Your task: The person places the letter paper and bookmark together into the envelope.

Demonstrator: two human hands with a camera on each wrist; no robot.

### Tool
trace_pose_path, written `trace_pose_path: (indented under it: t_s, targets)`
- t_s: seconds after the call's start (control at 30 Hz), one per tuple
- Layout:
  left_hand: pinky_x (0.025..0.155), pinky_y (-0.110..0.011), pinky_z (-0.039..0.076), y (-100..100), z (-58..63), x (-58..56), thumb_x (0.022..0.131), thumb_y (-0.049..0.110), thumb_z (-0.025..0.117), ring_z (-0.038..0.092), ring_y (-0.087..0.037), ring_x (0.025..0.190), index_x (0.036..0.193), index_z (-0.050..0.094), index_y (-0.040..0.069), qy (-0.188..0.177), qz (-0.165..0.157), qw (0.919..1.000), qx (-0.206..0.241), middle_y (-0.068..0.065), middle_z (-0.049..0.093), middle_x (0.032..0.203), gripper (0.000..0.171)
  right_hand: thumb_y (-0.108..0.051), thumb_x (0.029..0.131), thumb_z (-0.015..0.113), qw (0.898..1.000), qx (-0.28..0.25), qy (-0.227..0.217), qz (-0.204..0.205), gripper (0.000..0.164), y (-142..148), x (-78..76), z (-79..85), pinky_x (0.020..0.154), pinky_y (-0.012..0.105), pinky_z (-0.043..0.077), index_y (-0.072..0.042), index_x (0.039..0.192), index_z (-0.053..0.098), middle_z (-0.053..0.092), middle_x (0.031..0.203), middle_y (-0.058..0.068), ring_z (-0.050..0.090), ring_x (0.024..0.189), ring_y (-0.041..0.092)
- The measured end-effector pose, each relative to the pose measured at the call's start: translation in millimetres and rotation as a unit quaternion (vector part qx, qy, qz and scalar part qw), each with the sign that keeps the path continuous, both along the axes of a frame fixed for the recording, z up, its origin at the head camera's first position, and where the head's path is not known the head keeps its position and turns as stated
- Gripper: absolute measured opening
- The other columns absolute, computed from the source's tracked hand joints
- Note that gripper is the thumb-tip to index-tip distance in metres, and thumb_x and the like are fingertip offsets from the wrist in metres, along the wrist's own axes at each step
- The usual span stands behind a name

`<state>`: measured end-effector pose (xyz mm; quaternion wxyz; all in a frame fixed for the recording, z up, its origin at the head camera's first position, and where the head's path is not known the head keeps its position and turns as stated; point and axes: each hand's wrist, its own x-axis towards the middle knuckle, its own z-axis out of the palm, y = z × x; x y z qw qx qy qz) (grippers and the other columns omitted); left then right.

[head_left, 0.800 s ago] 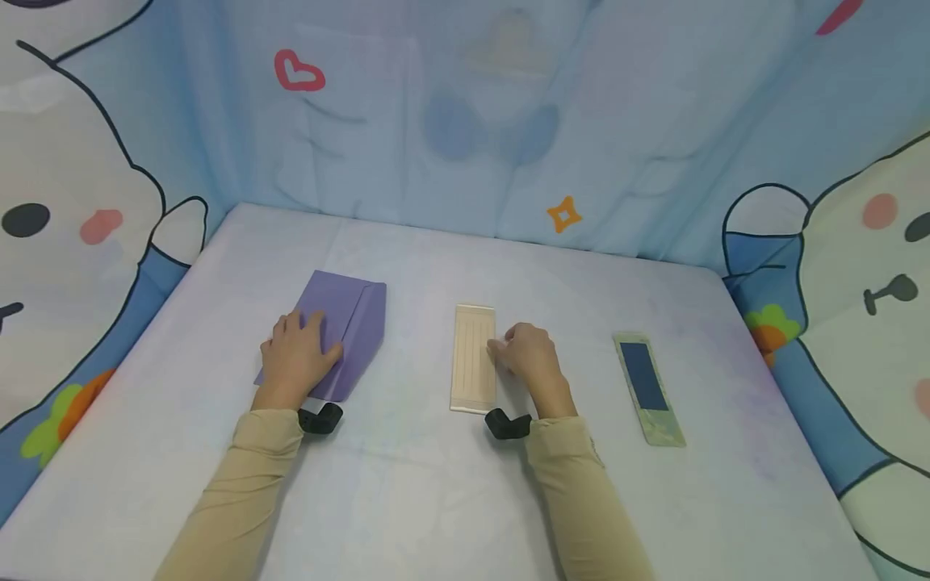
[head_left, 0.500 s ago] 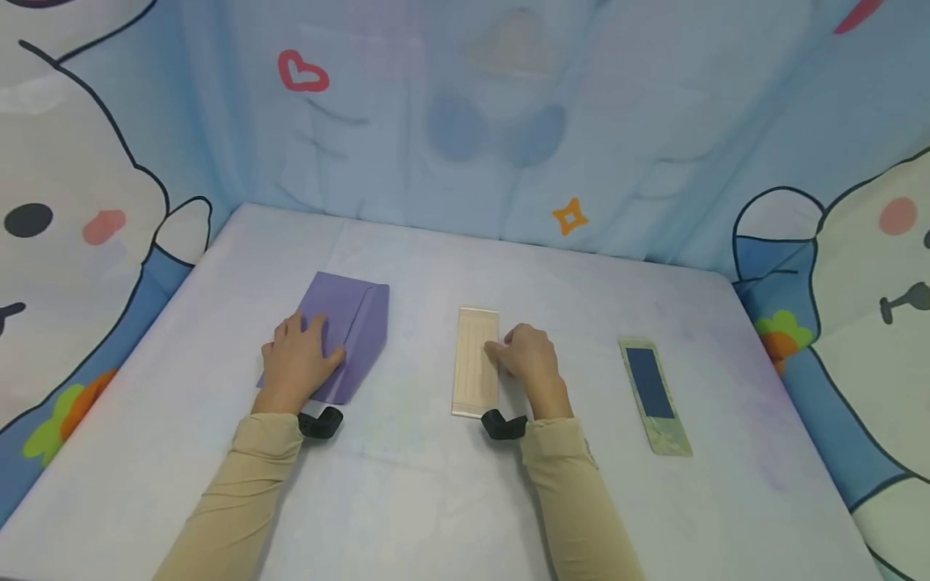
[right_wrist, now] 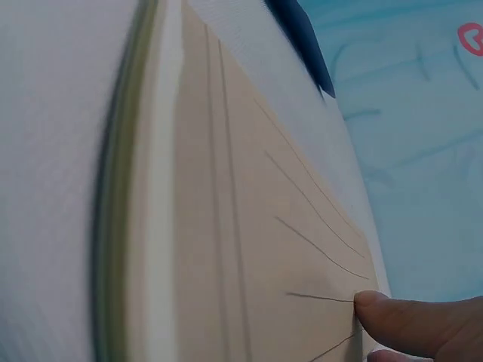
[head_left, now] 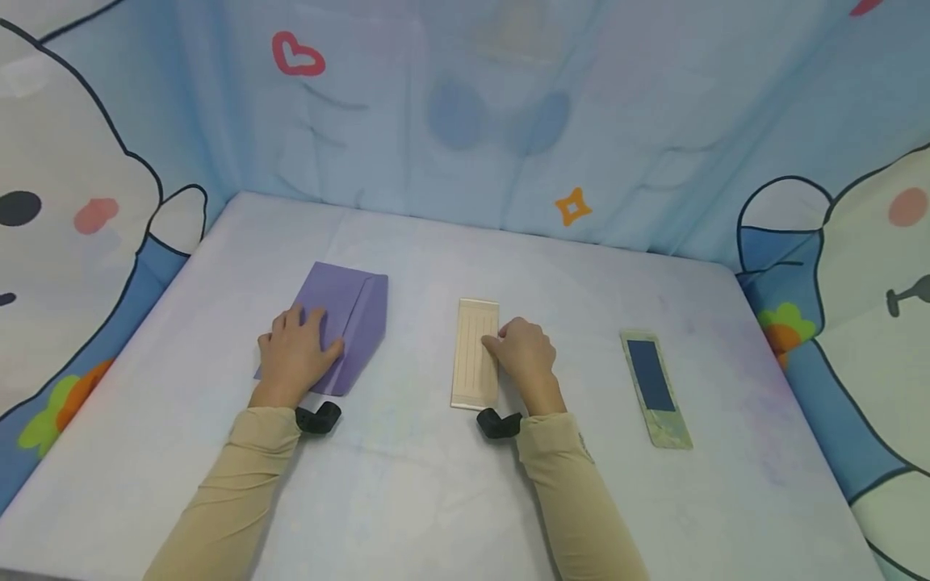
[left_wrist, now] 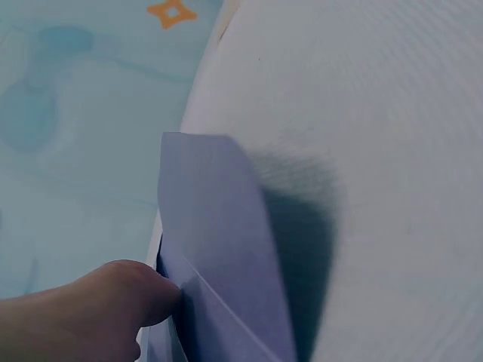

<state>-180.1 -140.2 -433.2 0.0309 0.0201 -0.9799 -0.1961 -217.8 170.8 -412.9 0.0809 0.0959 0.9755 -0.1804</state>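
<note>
My left hand (head_left: 294, 359) rests with its fingers spread on a purple envelope (head_left: 366, 315) on the left of the table. In the left wrist view, the thumb touches the envelope (left_wrist: 207, 196), whose flap edge stands off the cloth. At the middle lies a narrow cream lined paper pad (head_left: 474, 355), its long side pointing away from me. At its right edge my right hand (head_left: 526, 359) pinches the paper, thumb on top and fingers curled. The right wrist view shows the thumb on the lined sheet of the pad (right_wrist: 226, 188); the other fingers are mostly hidden.
A green card-like strip with a dark blue panel (head_left: 651, 375) lies to the right of my right hand. White cloth covers the table (head_left: 407, 484). A blue cartoon-print curtain (head_left: 465, 121) hangs along the back and sides.
My right thumb has slid slightly left, farther over the pad. The left hand stays on the envelope. The head view has shifted a little.
</note>
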Motion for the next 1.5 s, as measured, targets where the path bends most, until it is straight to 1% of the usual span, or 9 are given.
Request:
trace_pose_path:
  t_s: [0.1,0.2,0.37,0.57,0.67,0.93,1.23,1.4,1.5]
  targets:
    - [0.093,-0.067,0.031,-0.4,-1.2,-0.8,0.088,0.039,0.055,0.032,-0.047,0.131,0.138,0.045,0.005,0.001,0.000,1.0000,-0.002,-0.027,0.037,0.141,0.061,-0.049,0.084,0.064,1.000,0.002,0.003,-0.003,0.051,-2.1,0.2,-0.5,0.067,0.038,0.049,-0.004,0.110,0.065,0.068,0.100,0.012,0.063,0.079,0.026]
    - [0.093,-0.067,0.030,-0.4,-2.3,-0.9,0.089,0.039,0.054,0.031,-0.047,0.131,0.138,0.045,0.006,0.003,-0.002,1.0000,-0.002,-0.027,0.037,0.141,0.060,-0.056,0.082,0.063,1.000,0.016,0.004,-0.001,0.065,-6.2,0.6,-2.3,0.077,0.046,0.050,0.000,0.115,0.058,0.062,0.111,0.017,0.063,0.089,0.033]
    - [0.093,-0.067,0.030,-0.4,-2.4,0.2,0.089,0.038,0.054,0.031,-0.047,0.131,0.137,0.046,0.006,0.006,-0.004,1.0000,-0.002,-0.027,0.038,0.141,0.058,-0.059,0.081,0.063,0.999,0.043,0.008,0.009,0.076,-14.4,1.6,-5.1,0.077,0.049,0.050,0.006,0.118,0.049,0.052,0.117,0.021,0.062,0.087,0.037]
    - [0.094,-0.067,0.029,0.2,-2.6,0.0,0.090,0.037,0.053,0.030,-0.047,0.132,0.138,0.046,0.006,0.003,-0.004,1.0000,0.000,-0.027,0.037,0.141,0.058,-0.055,0.083,0.064,0.999,0.040,0.023,0.004,0.067,-14.1,1.7,-6.9,0.073,0.047,0.051,0.004,0.112,0.051,0.056,0.106,0.019,0.062,0.082,0.035]
    - [0.094,-0.067,0.028,0.0,-3.7,-1.0,0.090,0.038,0.053,0.029,-0.047,0.133,0.138,0.046,0.006,0.000,-0.003,1.0000,0.000,-0.026,0.036,0.142,0.058,-0.054,0.083,0.065,0.999,0.032,0.022,0.002,0.065,-12.0,0.4,-7.8,0.073,0.047,0.050,0.003,0.111,0.053,0.058,0.103,0.017,0.062,0.083,0.034]
    - [0.094,-0.066,0.029,-0.8,-5.0,-1.2,0.090,0.038,0.053,0.030,-0.047,0.133,0.138,0.046,0.006,0.005,-0.005,1.0000,-0.002,-0.027,0.037,0.142,0.058,-0.051,0.083,0.066,1.000,0.001,0.011,-0.008,0.062,-8.1,-1.9,-9.6,0.078,0.046,0.050,-0.001,0.118,0.055,0.060,0.111,0.017,0.062,0.091,0.032]
    - [0.094,-0.066,0.030,-1.7,-5.5,-0.6,0.090,0.039,0.053,0.031,-0.046,0.133,0.138,0.047,0.007,0.008,-0.002,1.0000,-0.005,-0.026,0.038,0.141,0.058,-0.036,0.088,0.064,1.000,-0.028,0.002,-0.010,0.045,-6.7,-2.2,-5.3,0.078,0.045,0.049,-0.003,0.115,0.053,0.064,0.107,0.015,0.061,0.087,0.028]
    - [0.094,-0.066,0.029,-1.4,-4.5,-0.3,0.090,0.038,0.053,0.030,-0.046,0.133,0.138,0.046,0.007,0.003,-0.005,1.0000,-0.004,-0.026,0.037,0.142,0.058,-0.029,0.090,0.062,0.999,-0.042,0.001,-0.002,0.044,-3.2,-2.2,-3.1,0.078,0.046,0.049,-0.003,0.123,0.049,0.064,0.110,0.016,0.063,0.093,0.032]
    - [0.095,-0.067,0.029,-1.3,-3.7,-0.4,0.090,0.038,0.053,0.029,-0.046,0.133,0.139,0.045,0.007,-0.002,-0.005,1.0000,-0.001,-0.026,0.037,0.142,0.058,-0.027,0.090,0.061,0.999,-0.054,0.000,0.004,0.045,-0.9,-1.8,-1.2,0.079,0.045,0.049,-0.005,0.127,0.048,0.063,0.111,0.014,0.064,0.095,0.031]
